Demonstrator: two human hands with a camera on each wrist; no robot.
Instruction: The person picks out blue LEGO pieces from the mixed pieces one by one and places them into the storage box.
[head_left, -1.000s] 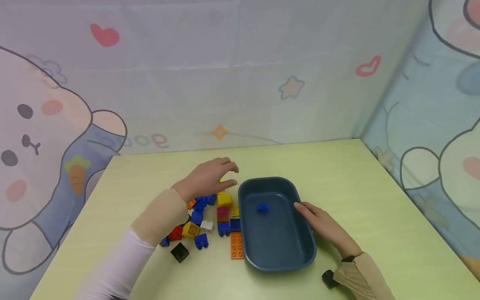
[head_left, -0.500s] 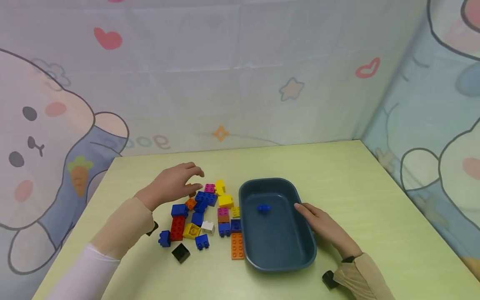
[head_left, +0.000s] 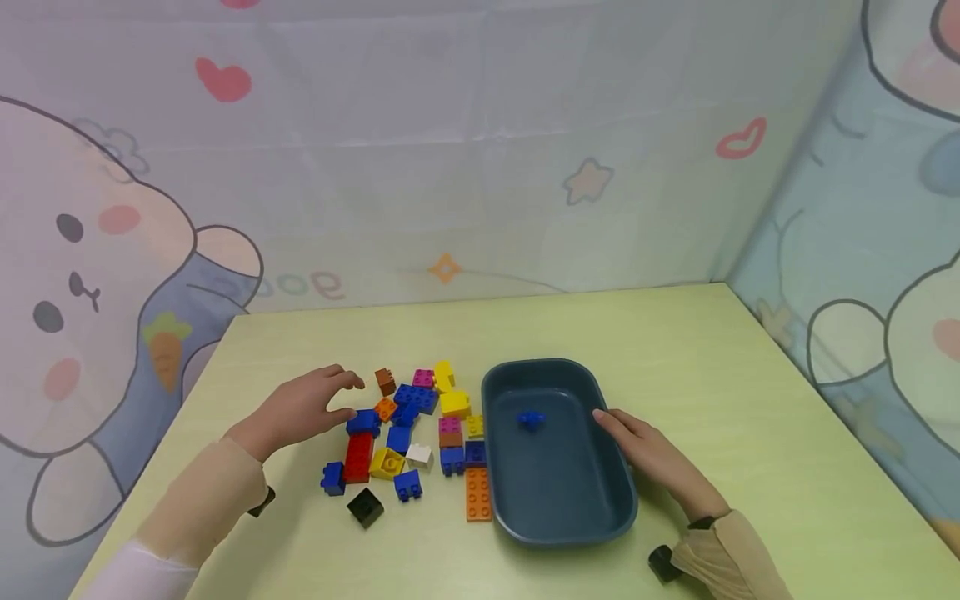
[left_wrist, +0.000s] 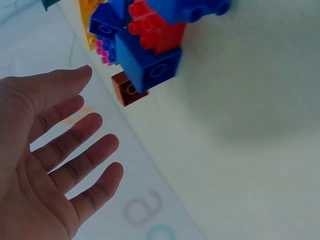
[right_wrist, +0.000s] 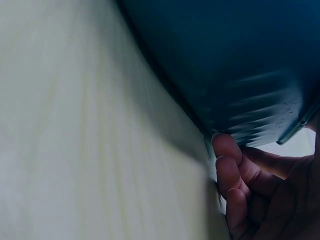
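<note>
My left hand hovers at the left side of a pile of toy building blocks, its fingers apart and nothing in them. Closest to it is a blue block at the end of a red block; a brown block stands just beyond. In the left wrist view the palm and spread fingers show bare. My right hand grips the right rim of a dark blue tray, thumb over the edge and fingers curled against the outer wall. One small blue piece lies inside the tray.
Left of the tray lie an orange block, a white block, a black block, yellow blocks and several more blue ones. A printed cloth wall rises behind the pale yellow table.
My left hand has swept left and down, from beside the tray's upper left corner across the pile to its left side, uncovering blocks. My right hand has stayed on the tray's rim.
</note>
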